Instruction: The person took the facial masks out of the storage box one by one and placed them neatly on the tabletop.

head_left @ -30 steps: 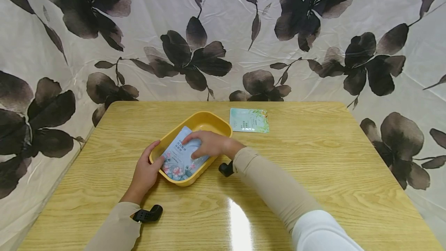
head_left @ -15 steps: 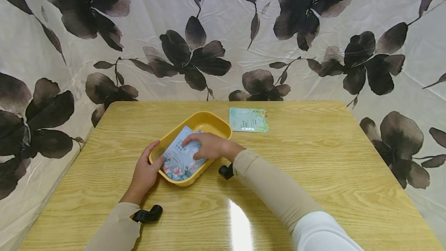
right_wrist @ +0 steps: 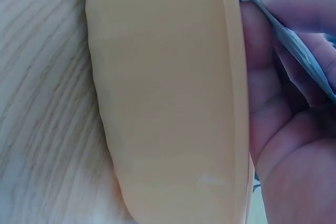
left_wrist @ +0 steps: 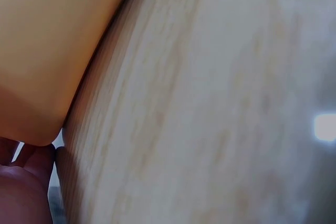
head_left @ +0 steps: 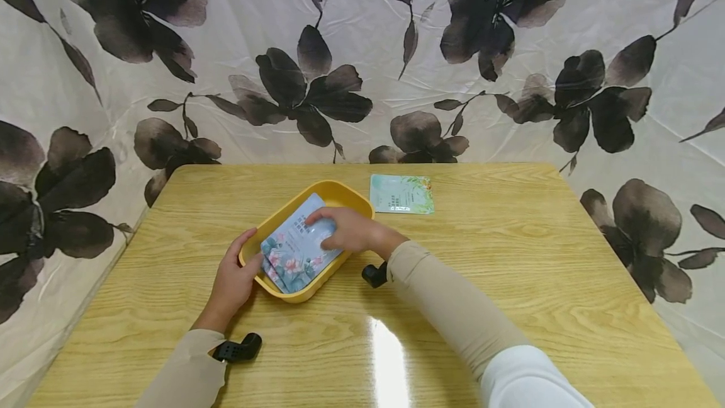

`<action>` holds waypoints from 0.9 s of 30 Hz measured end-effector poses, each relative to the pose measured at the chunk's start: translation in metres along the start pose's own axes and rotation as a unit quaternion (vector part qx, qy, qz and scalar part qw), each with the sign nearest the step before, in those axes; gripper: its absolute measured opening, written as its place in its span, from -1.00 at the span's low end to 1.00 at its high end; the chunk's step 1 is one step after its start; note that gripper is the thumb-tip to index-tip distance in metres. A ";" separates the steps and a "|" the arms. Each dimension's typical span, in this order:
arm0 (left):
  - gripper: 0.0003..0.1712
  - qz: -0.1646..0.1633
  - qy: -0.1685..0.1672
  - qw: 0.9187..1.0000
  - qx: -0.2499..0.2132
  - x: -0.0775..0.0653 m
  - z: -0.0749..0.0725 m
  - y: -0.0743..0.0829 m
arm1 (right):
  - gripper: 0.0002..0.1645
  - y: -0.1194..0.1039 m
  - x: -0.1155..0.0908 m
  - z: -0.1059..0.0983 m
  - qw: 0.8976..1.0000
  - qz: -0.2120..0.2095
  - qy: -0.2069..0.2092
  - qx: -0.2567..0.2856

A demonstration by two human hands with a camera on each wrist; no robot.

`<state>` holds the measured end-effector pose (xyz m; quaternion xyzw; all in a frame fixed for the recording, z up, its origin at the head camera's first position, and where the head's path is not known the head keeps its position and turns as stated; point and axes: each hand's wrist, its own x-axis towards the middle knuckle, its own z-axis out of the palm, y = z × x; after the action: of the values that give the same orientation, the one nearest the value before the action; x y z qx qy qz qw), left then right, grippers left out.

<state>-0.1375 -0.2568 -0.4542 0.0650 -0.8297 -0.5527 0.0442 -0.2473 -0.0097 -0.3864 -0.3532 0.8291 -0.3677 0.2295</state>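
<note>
A yellow plastic tub [head_left: 358, 202] stands at an angle on the table, with light blue flowered sachets in it. My left hand [head_left: 232, 279] grips the tub's near-left end, thumb over the rim; in the left wrist view, fingers [left_wrist: 38, 163] show at the tub's corner. My right hand [head_left: 354, 230] reaches over the tub's right side and pinches the top sachet [head_left: 294, 247] by its edge. In the right wrist view the sachet [right_wrist: 302, 51] runs between thumb and fingers. Another sachet's edge [head_left: 274, 277] shows beneath it at the lower left.
A pale green sachet [head_left: 401, 194] with a leafy print lies flat behind the tub, to its right. The wood-grain table [head_left: 510, 238] runs back to a flowered cloth [head_left: 351, 11]. Black camera mounts [head_left: 238, 349] sit on both wrists.
My right hand has drawn the top sachet up and to the right, baring the edge of one beneath. My left hand keeps its grip on the tub.
</note>
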 end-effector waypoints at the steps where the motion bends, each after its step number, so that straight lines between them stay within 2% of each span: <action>1: -0.33 0.002 0.000 1.000 -0.004 0.000 0.000 0.000 | -0.41 0.001 -0.001 -0.001 1.000 -0.001 0.002 0.003; 9: -0.33 0.008 0.006 1.000 0.006 0.001 0.000 -0.002 | -0.41 0.007 -0.009 -0.014 0.999 0.013 0.031 0.010; 18: -0.33 0.001 0.007 1.000 0.018 0.001 -0.001 0.000 | -0.38 0.022 -0.024 -0.034 0.995 0.022 0.073 0.059; 27: -0.32 0.004 0.003 1.000 0.004 0.000 -0.001 0.000 | -0.40 0.044 -0.045 -0.058 0.984 0.043 0.128 0.116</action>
<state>-0.1376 -0.2576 -0.4537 0.0631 -0.8320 -0.5491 0.0483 -0.2737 0.0708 -0.3790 -0.2384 0.8176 -0.4935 0.1764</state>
